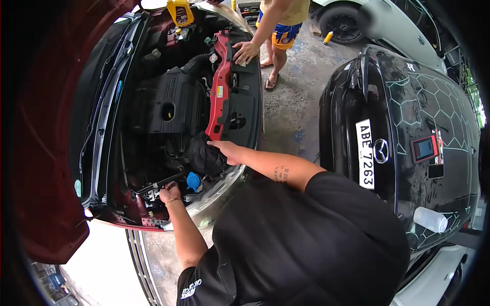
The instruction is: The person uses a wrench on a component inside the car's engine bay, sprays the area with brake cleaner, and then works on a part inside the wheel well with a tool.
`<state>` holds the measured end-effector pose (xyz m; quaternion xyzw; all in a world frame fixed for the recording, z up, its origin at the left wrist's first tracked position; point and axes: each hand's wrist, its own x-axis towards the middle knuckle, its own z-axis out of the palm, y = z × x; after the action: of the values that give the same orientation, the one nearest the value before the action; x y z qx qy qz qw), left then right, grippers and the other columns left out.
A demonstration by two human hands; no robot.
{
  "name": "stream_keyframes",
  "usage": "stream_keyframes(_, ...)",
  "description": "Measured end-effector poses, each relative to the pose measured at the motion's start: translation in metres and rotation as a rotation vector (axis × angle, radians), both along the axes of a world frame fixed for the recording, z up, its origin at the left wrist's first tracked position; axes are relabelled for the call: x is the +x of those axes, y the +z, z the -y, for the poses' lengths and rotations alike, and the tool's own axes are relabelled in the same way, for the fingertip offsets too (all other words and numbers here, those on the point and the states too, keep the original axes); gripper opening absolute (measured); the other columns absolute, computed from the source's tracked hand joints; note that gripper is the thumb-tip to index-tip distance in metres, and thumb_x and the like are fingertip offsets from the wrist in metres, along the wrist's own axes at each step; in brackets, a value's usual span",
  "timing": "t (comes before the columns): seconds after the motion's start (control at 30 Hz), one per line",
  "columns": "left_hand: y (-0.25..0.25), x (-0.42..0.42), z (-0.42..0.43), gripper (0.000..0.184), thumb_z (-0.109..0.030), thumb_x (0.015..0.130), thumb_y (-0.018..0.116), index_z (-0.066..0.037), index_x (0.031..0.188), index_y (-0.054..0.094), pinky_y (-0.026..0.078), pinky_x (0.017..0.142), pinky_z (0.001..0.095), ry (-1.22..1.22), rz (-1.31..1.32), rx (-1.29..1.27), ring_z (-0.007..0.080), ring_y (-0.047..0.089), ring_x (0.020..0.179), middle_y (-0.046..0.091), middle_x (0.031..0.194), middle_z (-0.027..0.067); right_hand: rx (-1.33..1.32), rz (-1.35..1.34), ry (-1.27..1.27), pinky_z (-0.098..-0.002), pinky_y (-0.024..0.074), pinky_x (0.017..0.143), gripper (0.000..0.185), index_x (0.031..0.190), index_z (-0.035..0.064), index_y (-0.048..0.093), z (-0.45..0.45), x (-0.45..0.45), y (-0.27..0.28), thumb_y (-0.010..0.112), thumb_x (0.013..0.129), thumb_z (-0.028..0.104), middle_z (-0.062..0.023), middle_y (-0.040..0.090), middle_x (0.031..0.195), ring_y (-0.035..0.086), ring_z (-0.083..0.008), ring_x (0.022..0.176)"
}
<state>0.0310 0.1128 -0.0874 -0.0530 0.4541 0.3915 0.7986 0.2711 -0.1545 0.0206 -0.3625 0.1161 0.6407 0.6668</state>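
Low in the engine bay, my left hand point(170, 192) has its fingers closed near a metal fitting point(149, 195). Its fingertips hide what they grip. My right hand point(228, 151) is at the front edge of the bay, its fingers bent against a crumpled black bundle point(206, 157) that looks like cloth. Between my hands sits a blue cap point(193, 181). A black engine cover point(176, 102) lies beyond, beside the red front crossmember point(220, 84).
The raised red hood point(48, 143) stands on the left. A co-worker's hand point(246, 52) rests on the car's front panel near a yellow oil bottle point(180, 13). Behind me is a black car point(377, 214) with a red-framed tablet point(424, 149) and a translucent bottle point(430, 220) on it.
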Motion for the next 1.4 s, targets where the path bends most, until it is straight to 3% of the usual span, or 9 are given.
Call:
stream_keyframes(0.13,0.009,-0.01,0.024,0.034,-0.016,0.108,0.03,-0.01,0.075,0.038,0.034,0.047,0.0264,-0.011,-0.058,-0.048,0.0144,0.035,0.05,0.034,0.061,-0.0009,0.1,-0.041,-0.081,-0.0461,0.0541,0.109,0.044,0.128,0.002,0.068,0.023,0.0,-0.014,0.057,0.107,0.039,-0.0128,0.075,0.126,0.072,-0.0278,0.116)
stream_keyframes(0.17,0.024,-0.012,0.032,0.028,-0.01,0.098,0.039,-0.013,0.07,0.037,0.034,0.051,0.0307,-0.055,-0.113,-0.041,0.0157,0.034,0.053,0.034,0.062,-0.0006,0.146,-0.045,-0.066,-0.0458,0.0526,0.111,0.044,0.128,0.001,0.068,0.032,0.0,-0.007,0.054,0.109,0.037,-0.0129,0.074,0.128,0.071,-0.0278,0.118)
stream_keyframes(0.27,0.046,-0.018,0.066,0.027,-0.017,0.106,0.048,-0.017,0.08,0.04,0.027,0.049,0.0278,-0.285,-0.051,0.284,0.0107,0.032,0.055,0.035,0.068,-0.0034,0.252,-0.048,-0.041,-0.0481,0.0468,0.118,0.051,0.141,-0.0024,0.059,0.038,-0.007,0.0,0.045,0.111,0.037,-0.0163,0.067,0.141,0.066,-0.0318,0.128)
stream_keyframes(0.33,0.108,0.0,0.123,0.01,-0.016,0.102,0.058,-0.009,0.1,0.065,0.033,0.049,0.025,-0.361,-0.386,0.52,0.0047,0.044,0.059,0.05,0.074,-0.0064,0.293,-0.041,0.01,-0.0481,0.0421,0.121,0.052,0.144,-0.0018,0.056,0.032,-0.013,0.005,0.046,0.111,0.037,-0.0163,0.063,0.145,0.061,-0.0313,0.134)
stream_keyframes(0.5,0.121,0.003,0.205,0.032,-0.03,0.099,0.067,0.0,0.1,0.078,0.054,0.074,0.0367,-0.949,-0.696,0.913,0.0206,0.07,0.078,0.073,0.081,0.0117,0.108,0.163,0.095,-0.044,0.0431,0.12,0.05,0.147,0.0012,0.054,0.016,-0.029,-0.007,0.055,0.109,0.034,-0.0129,0.06,0.148,0.059,-0.0283,0.135)
stream_keyframes(0.57,0.109,0.011,0.236,0.03,-0.026,0.097,0.067,0.002,0.094,0.078,0.056,0.081,0.0456,-0.739,-0.774,0.969,0.0361,0.074,0.085,0.075,0.085,0.0206,0.116,0.469,0.196,-0.0375,0.0515,0.109,0.045,0.144,0.0001,0.057,0.018,-0.041,0.015,0.066,0.105,0.021,-0.0111,0.067,0.137,0.065,-0.0235,0.125)
stream_keyframes(0.93,0.14,-0.003,0.351,0.028,-0.025,0.098,0.068,0.001,0.106,0.075,0.055,0.076,0.0465,-0.844,-0.685,1.035,0.0401,0.071,0.08,0.073,0.087,0.0243,0.181,1.078,0.328,-0.0288,0.0535,0.096,0.031,0.129,0.0016,0.068,0.105,-0.032,0.017,0.073,0.098,0.006,-0.0055,0.074,0.12,0.069,-0.0144,0.106)
stream_keyframes(1.1,0.148,-0.042,0.405,0.022,-0.022,0.096,0.067,0.0,0.096,0.07,0.053,0.081,0.0519,-0.985,-1.072,1.221,0.0463,0.067,0.092,0.07,0.093,0.0248,0.196,1.523,0.63,-0.0281,0.0509,0.095,0.034,0.127,-0.0021,0.068,0.185,-0.038,0.0,0.073,0.093,0.001,-0.0038,0.073,0.113,0.066,-0.0125,0.104)
stream_keyframes(1.4,0.13,-0.086,0.474,0.034,-0.021,0.089,0.077,-0.004,0.112,0.059,0.055,0.086,0.0467,-1.289,-0.956,1.217,0.0393,0.07,0.099,0.073,0.107,0.0197,0.198,0.838,1.28,-0.0306,0.0528,0.093,0.047,0.128,-0.0057,0.068,0.265,-0.061,-0.002,0.081,0.085,0.008,-0.0078,0.075,0.115,0.068,-0.014,0.105)
